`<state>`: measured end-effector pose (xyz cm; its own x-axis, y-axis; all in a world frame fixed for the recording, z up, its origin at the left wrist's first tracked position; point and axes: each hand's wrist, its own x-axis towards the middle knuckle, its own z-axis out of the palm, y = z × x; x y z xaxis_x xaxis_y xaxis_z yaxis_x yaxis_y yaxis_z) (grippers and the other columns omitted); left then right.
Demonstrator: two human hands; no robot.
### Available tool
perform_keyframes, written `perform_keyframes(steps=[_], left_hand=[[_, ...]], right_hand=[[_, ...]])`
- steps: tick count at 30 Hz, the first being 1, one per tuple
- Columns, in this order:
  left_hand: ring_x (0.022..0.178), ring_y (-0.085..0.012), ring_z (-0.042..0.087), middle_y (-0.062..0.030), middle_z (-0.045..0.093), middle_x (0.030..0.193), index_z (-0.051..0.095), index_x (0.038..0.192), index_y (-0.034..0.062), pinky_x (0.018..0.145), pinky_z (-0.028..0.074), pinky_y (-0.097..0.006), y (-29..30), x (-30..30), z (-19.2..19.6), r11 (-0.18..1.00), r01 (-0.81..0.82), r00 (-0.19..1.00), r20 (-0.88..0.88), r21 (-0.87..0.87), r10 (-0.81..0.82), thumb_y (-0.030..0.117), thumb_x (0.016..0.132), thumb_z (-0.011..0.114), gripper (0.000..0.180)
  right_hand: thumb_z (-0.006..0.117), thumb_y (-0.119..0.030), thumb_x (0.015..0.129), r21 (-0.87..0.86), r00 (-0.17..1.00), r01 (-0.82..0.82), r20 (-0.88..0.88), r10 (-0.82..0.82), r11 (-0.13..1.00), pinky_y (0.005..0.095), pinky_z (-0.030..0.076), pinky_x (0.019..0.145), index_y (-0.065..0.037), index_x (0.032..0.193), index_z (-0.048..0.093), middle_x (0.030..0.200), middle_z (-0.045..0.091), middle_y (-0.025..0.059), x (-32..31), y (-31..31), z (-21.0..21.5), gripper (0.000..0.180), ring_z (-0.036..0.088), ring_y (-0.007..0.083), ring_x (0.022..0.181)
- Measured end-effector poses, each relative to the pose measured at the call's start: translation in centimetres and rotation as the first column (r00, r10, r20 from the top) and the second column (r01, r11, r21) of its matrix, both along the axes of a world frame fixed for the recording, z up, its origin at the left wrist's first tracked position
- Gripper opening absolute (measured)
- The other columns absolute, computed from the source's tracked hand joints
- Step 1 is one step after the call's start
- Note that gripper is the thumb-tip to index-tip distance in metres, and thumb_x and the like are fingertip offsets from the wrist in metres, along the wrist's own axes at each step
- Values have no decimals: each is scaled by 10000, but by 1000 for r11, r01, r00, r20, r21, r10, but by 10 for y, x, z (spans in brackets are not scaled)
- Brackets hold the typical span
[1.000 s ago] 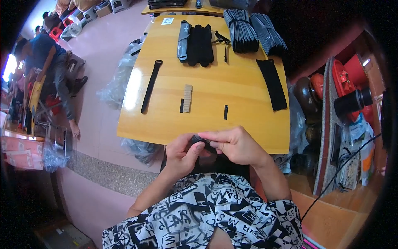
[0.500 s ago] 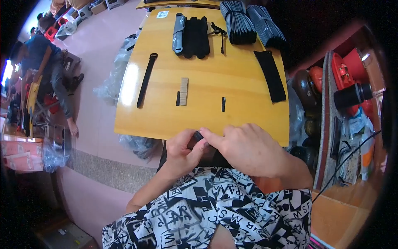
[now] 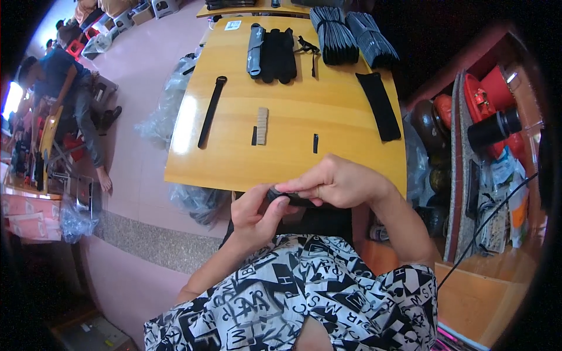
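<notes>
2 hands, left hand (image 3: 253,215) and right hand (image 3: 339,182), pinch 1 small black strap piece (image 3: 288,198) together.

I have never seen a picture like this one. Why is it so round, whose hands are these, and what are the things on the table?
A wide fisheye camera on the person's head looks down, so straight edges bend. No machine is here: the left hand and right hand are the person's own, and together they hold a small black piece near the body. On the wooden table lie a long black strap, a small tan block, a black flat sleeve and stacks of black pieces. Another person sits far left.
</notes>
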<state>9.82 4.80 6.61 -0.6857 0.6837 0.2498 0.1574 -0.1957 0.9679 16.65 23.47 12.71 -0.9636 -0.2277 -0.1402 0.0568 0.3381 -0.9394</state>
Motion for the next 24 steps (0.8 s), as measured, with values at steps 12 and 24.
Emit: perform_keyframes(steps=[12, 24], left_hand=[[718, -143, 665, -99, 659, 766, 565, 992, -81, 627, 540, -237, -6, 2, -3, 997, 76, 987, 138, 15, -77, 8, 845, 612, 179], [746, -152, 665, -105, 655, 824, 552, 1002, -89, 652, 531, -237, -13, -9, -18, 991, 132, 973, 197, -26, -124, 6, 888, 515, 152]], right_hand=[[516, 83, 765, 233, 958, 192, -255, -131, 953, 348, 505, 664, -75, 1201, 580, 862, 640, 187, 23, -24, 18, 468, 638, 327, 738], [503, 30, 767, 239, 933, 213, -339, -124, 947, 373, 498, 678, -52, 1115, 612, 852, 634, 192, 10, -38, -8, 373, 620, 352, 750]])
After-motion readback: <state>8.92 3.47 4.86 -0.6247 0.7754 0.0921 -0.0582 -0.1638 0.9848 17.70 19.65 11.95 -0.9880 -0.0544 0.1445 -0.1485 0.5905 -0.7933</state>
